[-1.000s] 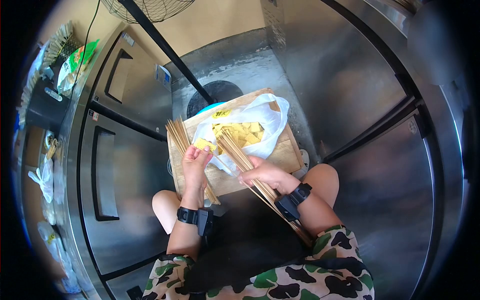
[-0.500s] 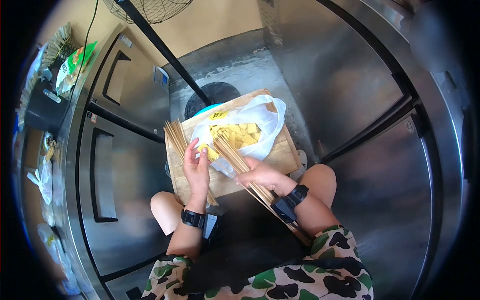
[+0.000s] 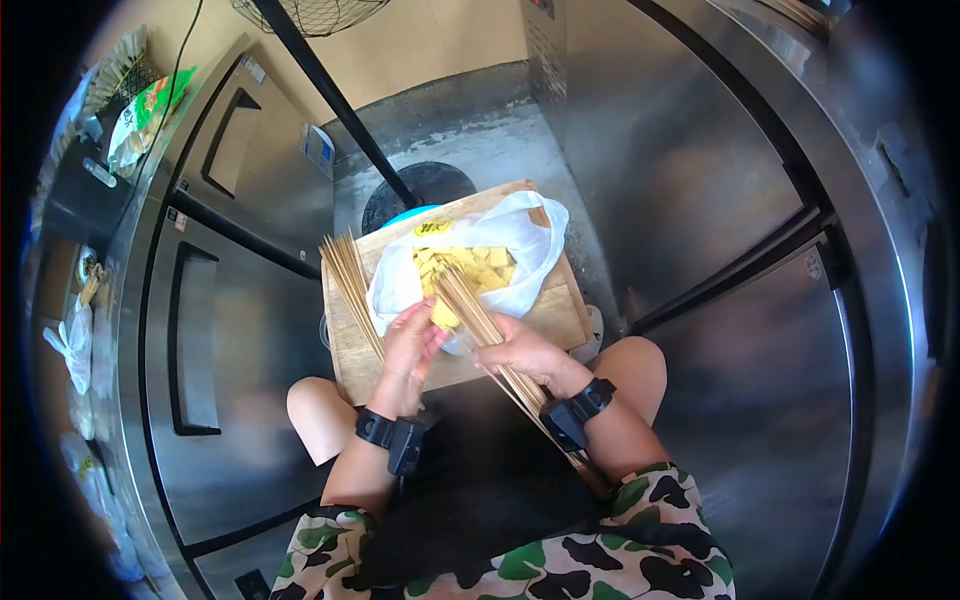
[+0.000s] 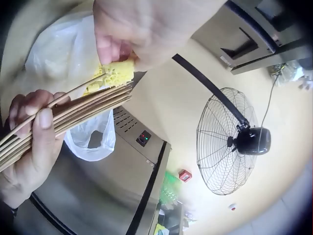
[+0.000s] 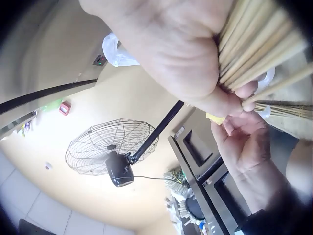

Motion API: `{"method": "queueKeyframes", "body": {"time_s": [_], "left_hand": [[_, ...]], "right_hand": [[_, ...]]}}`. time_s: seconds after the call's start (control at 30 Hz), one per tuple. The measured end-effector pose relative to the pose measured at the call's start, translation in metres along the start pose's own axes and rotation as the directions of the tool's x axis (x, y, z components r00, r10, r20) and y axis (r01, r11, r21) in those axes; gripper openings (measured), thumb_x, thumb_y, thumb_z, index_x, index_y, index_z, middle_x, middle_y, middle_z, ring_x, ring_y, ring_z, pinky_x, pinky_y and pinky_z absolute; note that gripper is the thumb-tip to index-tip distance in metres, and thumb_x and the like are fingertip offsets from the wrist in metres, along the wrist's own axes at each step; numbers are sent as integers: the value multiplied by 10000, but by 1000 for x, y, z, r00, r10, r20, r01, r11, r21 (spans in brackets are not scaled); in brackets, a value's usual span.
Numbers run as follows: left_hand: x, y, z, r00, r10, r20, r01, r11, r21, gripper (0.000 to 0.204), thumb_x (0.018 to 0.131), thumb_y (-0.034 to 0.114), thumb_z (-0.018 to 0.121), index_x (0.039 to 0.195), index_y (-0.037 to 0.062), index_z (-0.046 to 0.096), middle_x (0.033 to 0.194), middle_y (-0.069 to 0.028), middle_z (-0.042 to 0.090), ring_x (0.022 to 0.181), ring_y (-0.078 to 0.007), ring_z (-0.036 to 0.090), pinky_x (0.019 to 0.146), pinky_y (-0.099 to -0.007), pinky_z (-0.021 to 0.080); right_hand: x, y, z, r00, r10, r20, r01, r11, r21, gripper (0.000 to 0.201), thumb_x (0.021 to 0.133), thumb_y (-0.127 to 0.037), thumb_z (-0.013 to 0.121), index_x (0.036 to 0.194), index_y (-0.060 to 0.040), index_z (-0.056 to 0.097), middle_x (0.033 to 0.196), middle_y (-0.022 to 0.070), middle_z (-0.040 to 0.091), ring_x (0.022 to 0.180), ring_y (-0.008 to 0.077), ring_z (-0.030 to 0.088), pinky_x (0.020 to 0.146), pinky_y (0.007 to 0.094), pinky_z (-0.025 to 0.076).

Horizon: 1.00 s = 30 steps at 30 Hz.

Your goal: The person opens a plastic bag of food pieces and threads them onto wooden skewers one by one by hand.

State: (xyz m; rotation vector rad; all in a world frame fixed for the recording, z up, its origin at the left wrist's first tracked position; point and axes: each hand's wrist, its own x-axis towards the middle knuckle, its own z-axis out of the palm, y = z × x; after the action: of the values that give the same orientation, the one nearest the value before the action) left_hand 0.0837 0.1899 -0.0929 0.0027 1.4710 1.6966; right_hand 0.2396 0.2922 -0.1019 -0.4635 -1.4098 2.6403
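**Partner:** Log the step. Clock centred on the held piece, twelve pointing away from you.

**Me:** Skewering, I judge. Fingers of my left hand [image 3: 405, 345], at eight, pinch one yellow piece [image 4: 121, 72], porous-looking. Fingers of my right hand [image 3: 528, 352], at four, are wrapped round a bundle of skewers [image 4: 78, 111]. A single skewer [image 4: 73, 91] stands apart from the rest, its tip at the piece. Pierced or only touching: cannot tell.

**Partner:** Next move calls for?

**Me:** Probably a straight push, piece and tip kept in line, the shaft held steady by my right fingers. The piece looks soft; a crooked entry could tear it.

**Partner:** Supply?

**Me:** More yellow pieces [image 3: 492, 268] at one, inside an open white plastic bag [image 3: 538, 225] on the wooden table [image 3: 560, 315]. Loose skewers [image 3: 345, 275] at ten, lying on the table to the left of the bag.

**Partner:** Obstructions?

**Me:** In the head view the bundle's tips lie across the bag mouth; they could catch when I reach for another piece. Thin bag film near my left fingers may snag too. Fan pole [image 3: 354, 125] at eleven, beyond the table. Steel cabinet [image 3: 265, 340] at nine, second cabinet [image 3: 750, 330] at three: elbow room probably limited, though neither touches my arms.
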Motion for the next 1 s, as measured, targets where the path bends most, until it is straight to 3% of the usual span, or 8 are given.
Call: {"method": "queueKeyframes", "body": {"time_s": [0.13,0.27,0.37,0.4,0.5,0.6,0.8,1.0], "left_hand": [[-6,-19,19,997,-71,-22,72,997,38,263,838,258,668,1005,66,602,823,-18,620,620,-93,559,581,-215,481],[21,-16,14,932,358,62,-358,874,328,159,864,172,617,936,31,605,801,-50,613,654,-99,560,575,-244,468],[45,1,12,661,698,275,-572,231,787,140,813,99,628,928,23,607,833,-89,621,662,-187,587,608,-302,484],[50,5,7,611,666,427,-542,-40,839,182,757,81,645,926,25,605,870,-126,619,725,-280,604,670,-366,488],[41,10,10,809,437,392,-410,-56,910,173,757,96,649,911,29,608,878,-136,623,793,-317,607,720,-410,479],[28,13,10,848,392,357,-363,-62,930,174,759,121,652,904,32,614,872,-142,622,786,-312,612,706,-400,485],[40,-1,-14,810,467,356,-431,61,900,219,760,198,663,911,47,616,884,-166,621,744,-339,613,678,-414,491],[57,5,16,806,502,314,-283,-138,949,243,756,250,668,874,41,630,815,-168,617,772,-351,603,686,-417,473]], "right_hand": [[-4,-1,-5,997,-40,-60,39,999,-16,362,765,-22,609,1105,-21,487,726,15,535,553,67,499,503,204,413],[-11,-5,-9,991,-16,-133,21,999,41,359,778,-23,577,1121,-25,473,721,15,529,549,74,503,498,210,423],[-15,-4,-15,992,23,-126,-4,990,144,369,784,-19,553,1142,-25,463,716,22,533,549,86,514,493,221,433],[-15,-3,-18,993,36,-114,-15,984,179,373,785,-17,545,1149,-25,460,714,24,534,549,90,518,492,225,436],[-12,0,-21,994,19,-106,0,984,178,390,783,-7,533,1165,-23,458,716,33,543,558,101,534,492,232,446],[-11,-3,-25,994,38,-98,-22,986,164,376,777,3,572,1138,-4,468,792,48,555,610,109,547,533,249,469],[-14,-20,-7,990,62,-131,-40,986,161,381,756,-1,640,1110,-10,499,772,40,564,611,104,550,553,235,464],[-16,-19,-7,999,41,-14,-40,994,102,347,760,-25,642,1079,-29,505,702,13,544,554,77,512,498,203,413]]}}
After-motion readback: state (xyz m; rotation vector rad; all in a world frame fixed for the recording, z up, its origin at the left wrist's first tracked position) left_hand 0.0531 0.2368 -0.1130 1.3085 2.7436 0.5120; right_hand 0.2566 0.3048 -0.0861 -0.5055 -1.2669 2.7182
